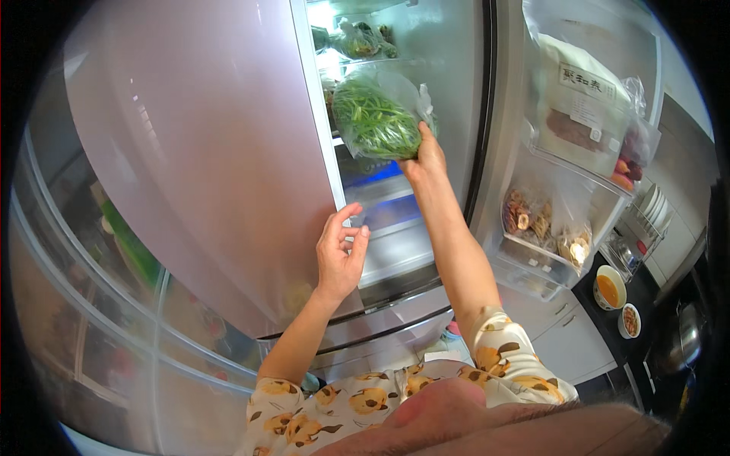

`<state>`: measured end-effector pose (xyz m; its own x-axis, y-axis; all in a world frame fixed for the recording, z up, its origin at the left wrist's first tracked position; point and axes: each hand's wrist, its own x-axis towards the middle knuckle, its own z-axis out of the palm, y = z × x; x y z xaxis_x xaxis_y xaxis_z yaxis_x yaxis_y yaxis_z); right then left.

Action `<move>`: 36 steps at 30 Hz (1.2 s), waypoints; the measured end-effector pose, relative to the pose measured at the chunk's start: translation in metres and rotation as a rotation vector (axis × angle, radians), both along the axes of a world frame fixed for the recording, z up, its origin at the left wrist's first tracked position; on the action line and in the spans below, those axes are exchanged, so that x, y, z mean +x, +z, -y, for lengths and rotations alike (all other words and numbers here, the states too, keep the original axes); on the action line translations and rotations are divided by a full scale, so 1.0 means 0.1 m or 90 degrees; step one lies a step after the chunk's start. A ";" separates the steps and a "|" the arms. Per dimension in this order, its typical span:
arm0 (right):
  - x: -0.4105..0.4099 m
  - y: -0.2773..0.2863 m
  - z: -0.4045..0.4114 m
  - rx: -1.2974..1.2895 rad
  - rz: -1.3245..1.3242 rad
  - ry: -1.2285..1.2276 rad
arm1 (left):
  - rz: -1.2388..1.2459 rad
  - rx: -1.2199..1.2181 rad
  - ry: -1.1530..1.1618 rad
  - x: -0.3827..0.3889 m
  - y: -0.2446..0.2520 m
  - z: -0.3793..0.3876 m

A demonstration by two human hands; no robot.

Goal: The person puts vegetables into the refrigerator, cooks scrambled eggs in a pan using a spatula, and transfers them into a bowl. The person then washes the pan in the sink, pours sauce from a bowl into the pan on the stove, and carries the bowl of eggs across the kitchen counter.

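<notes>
A clear plastic bag of leafy green vegetables [376, 117] is at the opening of the refrigerator, its knotted end to the right. My right hand [425, 151] grips the bag at its lower right, thumb on top and the other fingers hidden beneath. Below and to the left, my left hand [342, 251] is raised near the edge of the closed refrigerator door [205, 171]; its fingers are curled but apart, and it holds nothing. Behind the held bag, more bagged vegetables [359, 41] lie on an upper shelf, beside a bright light.
The right refrigerator door stands open; its bins hold a large printed bag [584, 108] and bags of dried food [527, 219]. Drawers [393, 211] sit low inside. At right, a dark counter bears two bowls [609, 288] and a dish rack with plates [656, 208].
</notes>
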<state>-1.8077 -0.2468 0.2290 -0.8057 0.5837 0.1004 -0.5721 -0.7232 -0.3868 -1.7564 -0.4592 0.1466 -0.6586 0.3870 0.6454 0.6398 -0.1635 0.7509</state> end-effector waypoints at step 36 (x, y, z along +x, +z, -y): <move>-0.25 -0.02 -0.12 1.053 0.067 -0.644 | -0.005 0.083 0.006 -0.63 0.13 -1.27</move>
<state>-1.8329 -0.2353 0.2269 -0.3230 0.1567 0.9333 -0.4109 0.8652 -0.2875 -1.8197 -0.3320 0.1598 -0.6568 0.2929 0.6948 0.6475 -0.2531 0.7188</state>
